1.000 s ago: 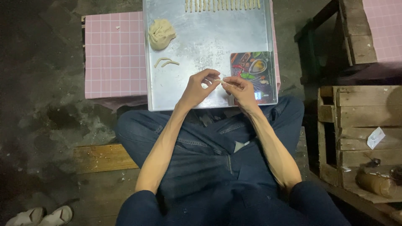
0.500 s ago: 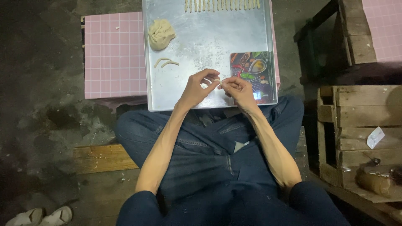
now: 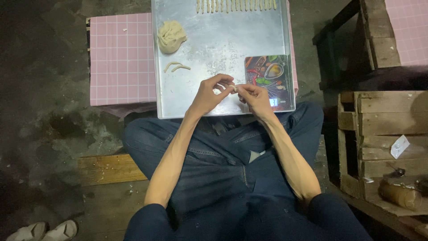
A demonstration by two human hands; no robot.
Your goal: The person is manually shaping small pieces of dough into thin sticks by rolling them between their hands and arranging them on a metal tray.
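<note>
Head view looks straight down at a person sitting with a big metal tray (image 3: 223, 44) on their lap and on a pink checked stool (image 3: 120, 58). Both hands meet over the near edge of the tray. The left hand (image 3: 209, 94) and the right hand (image 3: 256, 99) each pinch one end of a tiny piece of dough (image 3: 235, 88) between finger and thumb, so the small bit hangs just above the tray and would land on it if it dropped. Both hands are closed on that piece, fingertips almost touching.

On the tray, the big dough lump (image 3: 171, 35) sits at the far left, away from the hands. Two little dough rolls (image 3: 176, 67) lie between the lump and the hands. A neat row of thin dough sticks (image 3: 236, 5) lines the far edge of the tray, side by side and not touching. A small colourful kitchen scale (image 3: 269, 76) sits on the tray's right side, just beside the right hand, easy to reach.
</note>
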